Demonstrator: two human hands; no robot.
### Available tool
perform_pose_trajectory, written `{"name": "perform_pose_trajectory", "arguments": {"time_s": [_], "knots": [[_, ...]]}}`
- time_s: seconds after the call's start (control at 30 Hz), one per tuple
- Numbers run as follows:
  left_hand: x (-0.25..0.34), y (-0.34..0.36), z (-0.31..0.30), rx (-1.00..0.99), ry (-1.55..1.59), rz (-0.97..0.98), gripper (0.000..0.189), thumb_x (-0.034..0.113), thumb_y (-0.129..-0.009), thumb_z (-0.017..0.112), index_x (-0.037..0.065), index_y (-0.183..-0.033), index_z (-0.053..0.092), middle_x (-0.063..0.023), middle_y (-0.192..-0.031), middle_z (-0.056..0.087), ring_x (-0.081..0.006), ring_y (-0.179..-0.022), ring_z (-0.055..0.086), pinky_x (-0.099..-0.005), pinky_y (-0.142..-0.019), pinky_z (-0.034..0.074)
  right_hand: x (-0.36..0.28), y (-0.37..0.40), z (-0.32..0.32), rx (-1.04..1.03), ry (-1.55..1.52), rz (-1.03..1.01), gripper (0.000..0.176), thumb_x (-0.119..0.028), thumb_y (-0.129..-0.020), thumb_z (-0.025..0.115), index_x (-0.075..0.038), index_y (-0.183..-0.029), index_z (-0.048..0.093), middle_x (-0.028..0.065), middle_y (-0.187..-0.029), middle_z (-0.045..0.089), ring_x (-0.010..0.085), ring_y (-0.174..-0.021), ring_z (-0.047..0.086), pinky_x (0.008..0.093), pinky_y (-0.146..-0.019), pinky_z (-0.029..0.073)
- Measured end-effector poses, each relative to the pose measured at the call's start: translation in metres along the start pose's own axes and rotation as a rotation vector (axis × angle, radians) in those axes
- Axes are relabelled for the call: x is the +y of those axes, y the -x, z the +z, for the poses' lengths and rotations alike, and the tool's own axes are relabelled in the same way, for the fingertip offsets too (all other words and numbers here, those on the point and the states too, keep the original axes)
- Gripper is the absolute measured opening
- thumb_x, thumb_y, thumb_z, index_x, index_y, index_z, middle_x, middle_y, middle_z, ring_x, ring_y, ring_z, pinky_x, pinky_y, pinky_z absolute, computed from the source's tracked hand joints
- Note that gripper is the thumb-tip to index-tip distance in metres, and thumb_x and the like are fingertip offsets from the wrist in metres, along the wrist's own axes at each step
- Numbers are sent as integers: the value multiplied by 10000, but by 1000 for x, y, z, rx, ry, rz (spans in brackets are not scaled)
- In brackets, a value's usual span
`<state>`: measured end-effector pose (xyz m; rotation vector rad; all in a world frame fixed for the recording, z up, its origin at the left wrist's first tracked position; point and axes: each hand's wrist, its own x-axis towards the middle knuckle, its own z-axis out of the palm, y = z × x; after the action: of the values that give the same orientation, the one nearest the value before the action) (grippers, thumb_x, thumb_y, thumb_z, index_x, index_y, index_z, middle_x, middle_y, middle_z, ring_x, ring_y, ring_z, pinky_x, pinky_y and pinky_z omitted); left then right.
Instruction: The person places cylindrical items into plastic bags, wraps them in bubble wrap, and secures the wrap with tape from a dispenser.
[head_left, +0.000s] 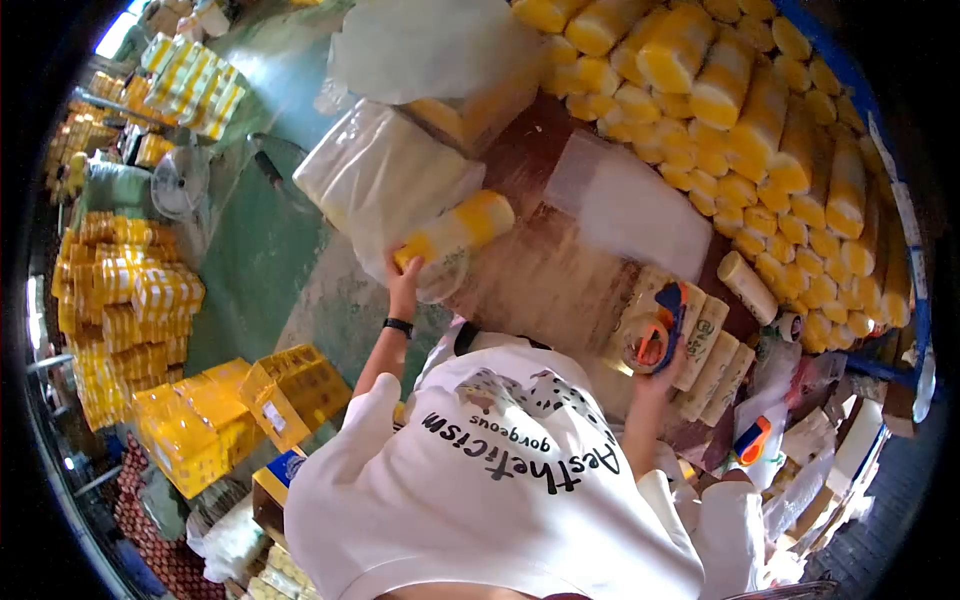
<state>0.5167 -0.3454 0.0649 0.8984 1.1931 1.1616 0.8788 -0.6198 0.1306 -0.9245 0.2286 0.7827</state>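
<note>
My left hand (403, 278), with a dark band on its wrist, is closed on the near end of a yellow-and-white wrapped roll (462, 229). The roll lies slanted against a large white plastic-covered bundle (392, 172). In my right hand (662, 372) is a tape dispenser (668, 312), blue and orange, with a roll of clear tape on it. The dispenser is above several pale wrapped packs (712, 345) with green print, lying side by side on the table. A white sheet (632, 205) lies between the two hands, farther back.
Yellow-and-white rolls (740, 120) are stacked high at the back right, beside a blue frame (902, 190). Yellow taped boxes (195, 415) stand at the left, near a fan (181, 184). Another orange-and-blue dispenser (752, 441) lies at the right.
</note>
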Motion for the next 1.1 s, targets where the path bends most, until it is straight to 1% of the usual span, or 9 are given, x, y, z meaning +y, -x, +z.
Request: {"name": "perform_pose_trajectory", "arguments": {"time_s": [0.03,0.1,0.33,0.43,0.47,0.57,0.77,0.97,1.1], "knots": [[1,5,1,-50,-8,-42,282,70,-759,652,102,-1017,544,-44,-1112,528,-182,-1002,533,-284,-860,429,3,1,15,94,18,4,277,-383,-901,549,-111,-857,517,23,-691,487,188,-636,474,338,-643,452],[-1,4,9,-238,-96,133,327,75,-728,678,95,-1025,543,-64,-1153,506,-206,-1048,507,-304,-897,410,13,-9,17,9,98,51,429,-370,-888,577,-53,-1174,538,80,-1143,588,227,-1035,561,363,-852,480],[-73,7,49,-928,-136,150,456,227,-771,662,112,-1194,538,-114,-1335,419,-273,-1247,388,-403,-1036,319,19,-15,70,-153,337,101,357,-320,-849,632,-48,-1074,581,45,-946,643,140,-792,617,262,-690,506],[-67,37,59,-834,-1259,792,502,368,-851,554,160,-1302,488,-136,-1450,307,-310,-1349,266,-469,-1099,199,20,-12,66,-205,400,110,386,-307,-838,641,-29,-1096,574,57,-973,637,151,-820,619,271,-705,512],[-66,42,63,-851,-1305,863,545,455,-891,449,154,-1346,447,-146,-1498,207,-332,-1393,147,-512,-1111,96,25,-12,63,-217,414,114,395,-299,-836,641,-17,-1103,573,61,-980,637,153,-825,621,271,-703,514],[-54,46,65,-844,-1309,882,532,398,-898,488,118,-1347,440,-146,-1463,287,-327,-1356,252,-470,-1098,192,38,-7,56,-341,431,48,434,-288,-830,648,38,-1106,569,79,-942,648,161,-769,630,267,-647,520],[67,62,102,-798,81,-396,425,322,-931,519,48,-1256,527,-87,-1174,592,-163,-1058,560,-283,-883,449,42,1,33,-500,633,-83,308,-208,-712,796,-4,-872,628,27,-800,629,124,-714,603,263,-623,483],[78,75,91,-984,81,-833,234,165,-917,560,2,-1077,610,-52,-957,636,-120,-806,613,-254,-739,514,30,36,78,-793,1036,-336,321,-185,-608,827,29,-725,617,52,-692,596,162,-664,566,283,-623,452],[78,82,75,-879,41,-808,136,93,-881,588,-11,-953,637,-30,-875,641,-116,-746,614,-235,-678,517,33,45,83,-941,1104,-349,332,-219,-623,829,17,-751,634,86,-693,595,187,-652,564,293,-608,448]]}}
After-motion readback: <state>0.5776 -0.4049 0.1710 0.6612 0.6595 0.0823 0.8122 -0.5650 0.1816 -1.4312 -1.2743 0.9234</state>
